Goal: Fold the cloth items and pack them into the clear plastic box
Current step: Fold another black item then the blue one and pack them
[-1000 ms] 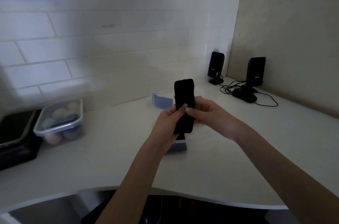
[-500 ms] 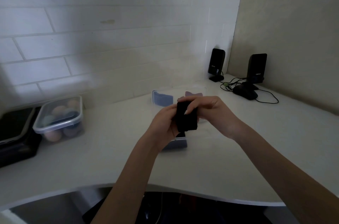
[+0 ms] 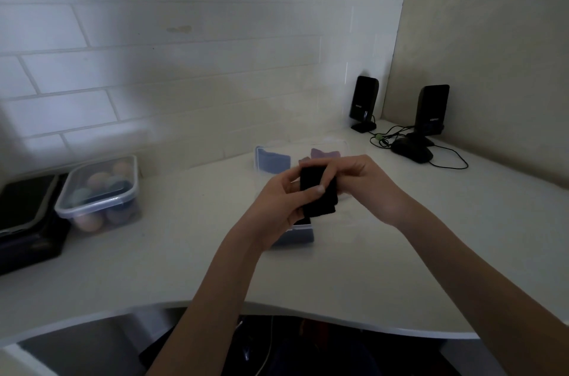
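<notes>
White brick-pattern tiles backed a pale desk (image 3: 338, 277) that ran into a beige corner. Above the desk's middle, both hands held a folded black cloth (image 3: 318, 195) in the air. The left hand (image 3: 277, 206) gripped it from the left, thumb pressed across its front and fingers curled behind. The right hand (image 3: 360, 178) came in from the right, its fingers curled over the cloth's top edge. Directly below and behind the hands sat the clear plastic box (image 3: 272, 160), with blue cloth at its far left and near ends and purple cloth (image 3: 324, 154) at the back. Left on the desk stood a lidded tub (image 3: 101, 194) of round coloured items beside a dark case (image 3: 27, 218). Two black speakers (image 3: 363, 103) and a black mouse (image 3: 412, 151) with cables occupied the far right corner.
</notes>
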Available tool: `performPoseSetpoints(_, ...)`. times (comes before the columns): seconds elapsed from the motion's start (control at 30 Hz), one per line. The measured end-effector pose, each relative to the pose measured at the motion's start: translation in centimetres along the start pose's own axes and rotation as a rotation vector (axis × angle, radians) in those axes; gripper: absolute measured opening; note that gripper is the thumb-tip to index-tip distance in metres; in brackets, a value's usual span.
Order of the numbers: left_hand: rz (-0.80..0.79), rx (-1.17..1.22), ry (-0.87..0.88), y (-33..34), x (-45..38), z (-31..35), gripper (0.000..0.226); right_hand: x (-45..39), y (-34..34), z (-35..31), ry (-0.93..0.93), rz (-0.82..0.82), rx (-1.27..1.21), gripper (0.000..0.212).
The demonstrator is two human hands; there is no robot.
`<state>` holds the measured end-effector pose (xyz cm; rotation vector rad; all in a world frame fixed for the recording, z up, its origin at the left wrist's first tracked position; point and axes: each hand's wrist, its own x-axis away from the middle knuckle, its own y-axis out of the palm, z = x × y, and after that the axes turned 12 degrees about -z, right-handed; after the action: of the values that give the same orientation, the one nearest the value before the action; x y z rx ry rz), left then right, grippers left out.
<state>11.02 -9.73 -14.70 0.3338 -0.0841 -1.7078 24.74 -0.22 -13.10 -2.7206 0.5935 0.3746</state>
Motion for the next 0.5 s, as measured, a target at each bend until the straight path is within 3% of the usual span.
performPoseSetpoints(0.17, 0.002, -0.229, -0.004, 0.4, 0.0, 0.1, 0.053, 0.6, -0.9, 0.1, 0.027, 0.030, -0.166, 0.023)
performPoseSetpoints(0.33, 0.074, -0.319, -0.007, 0.3, -0.7, 0.1, 0.067, 1.1, -0.8, -0.5, 0.140, -0.048, 0.262, 0.025)
performPoseSetpoints(0.5, 0.079, -0.351, -0.031, 1.3, -1.2, -0.7, 0.059, 1.7, 0.0, -0.1, 0.084, 0.121, 0.281, 0.016)
